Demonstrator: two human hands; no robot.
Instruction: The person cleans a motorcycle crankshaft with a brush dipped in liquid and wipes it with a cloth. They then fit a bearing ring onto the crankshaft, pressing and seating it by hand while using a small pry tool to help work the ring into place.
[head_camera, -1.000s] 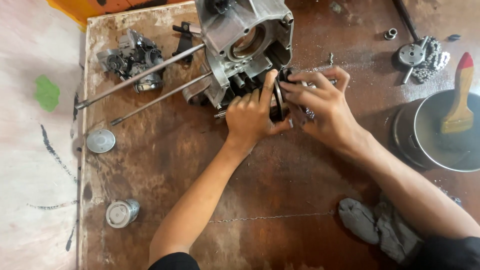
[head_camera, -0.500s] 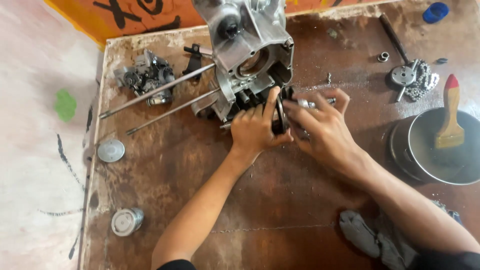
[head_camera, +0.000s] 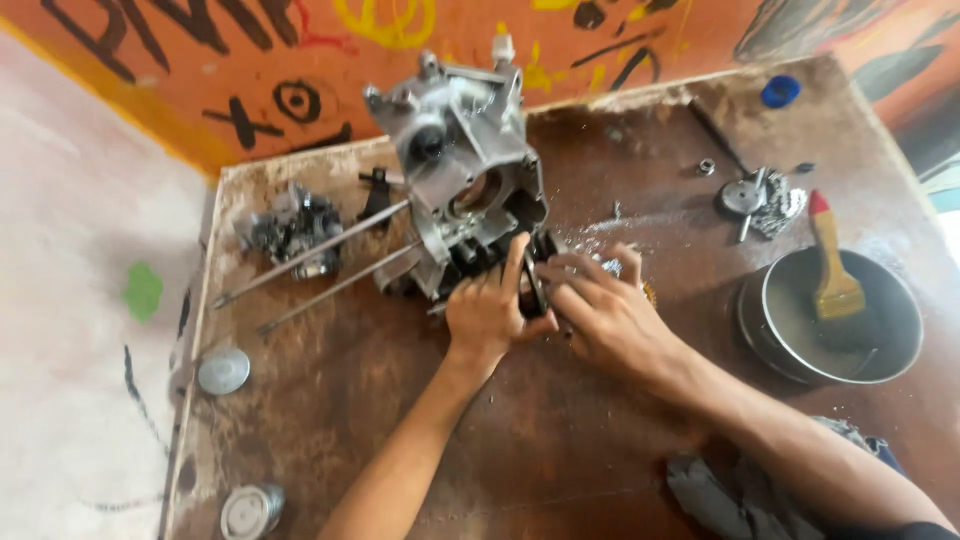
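Note:
A grey metal engine case (head_camera: 462, 165) lies on a brown wooden board (head_camera: 560, 440), with two long steel studs (head_camera: 320, 262) sticking out to its left. My left hand (head_camera: 487, 312) grips the case's near edge, fingers curled over a dark gear cluster (head_camera: 532, 272). My right hand (head_camera: 605, 312) presses against the same dark part from the right, fingers closed around it. The part between my hands is mostly hidden.
A pile of small metal parts (head_camera: 292, 238) lies left of the case. Two round metal caps (head_camera: 223, 371) (head_camera: 250, 510) sit near the board's left edge. A metal pan (head_camera: 880, 345) with a paintbrush (head_camera: 832, 268), loose gears (head_camera: 762, 200), a blue cap (head_camera: 780, 91) and a grey rag (head_camera: 740, 495) are on the right.
The view has tilted up, showing the orange painted wall. Both hands stay on the gear cluster at the case, with only small finger shifts.

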